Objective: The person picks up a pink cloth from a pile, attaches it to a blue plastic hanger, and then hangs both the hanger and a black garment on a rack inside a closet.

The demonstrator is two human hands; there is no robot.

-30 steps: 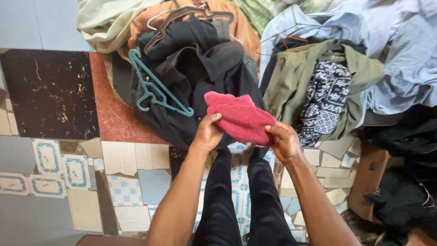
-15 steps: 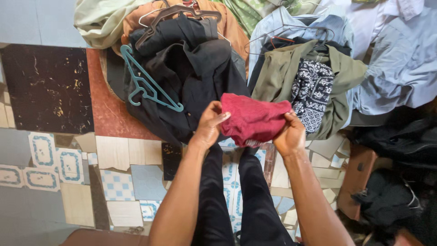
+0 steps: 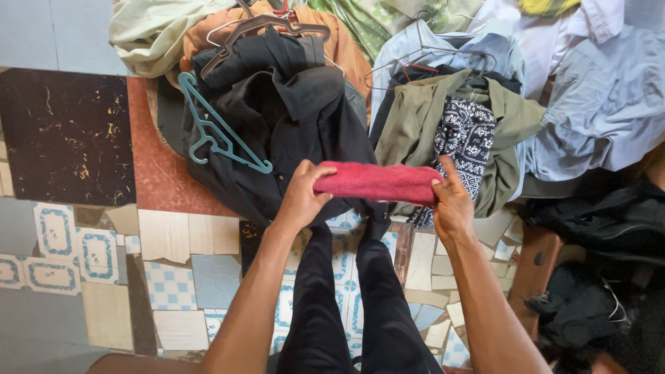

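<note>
Red terry cloth (image 3: 377,182), folded into a flat narrow band, is held level in the air between 2 hands, above the person's own black-trousered legs (image 3: 346,298) and just in front of the heaped clothes. The left hand (image 3: 303,194) is clamped on the band's left end, thumb on top and fingers curled beneath; the right hand (image 3: 451,202) is pinched on the right end, its fingers closed over the edge. Neither hand is released.

By the look of it, a fold is in hand: the cloth is already doubled lengthwise and is being pulled taut to square it. A next move would call for the 2 ends to be brought together evenly, with the edges kept aligned and the grip not let slip.

Behind the left hand a black shirt (image 3: 298,118) is spread on the floor, with a teal plastic hanger (image 3: 218,131) lying on its left side. Behind the right hand an olive garment (image 3: 415,118) and a black-and-white patterned fabric (image 3: 467,135) are piled. Pale blue shirts (image 3: 603,104) lie further right, and patchwork floor tiles (image 3: 173,277) are seen below.
</note>
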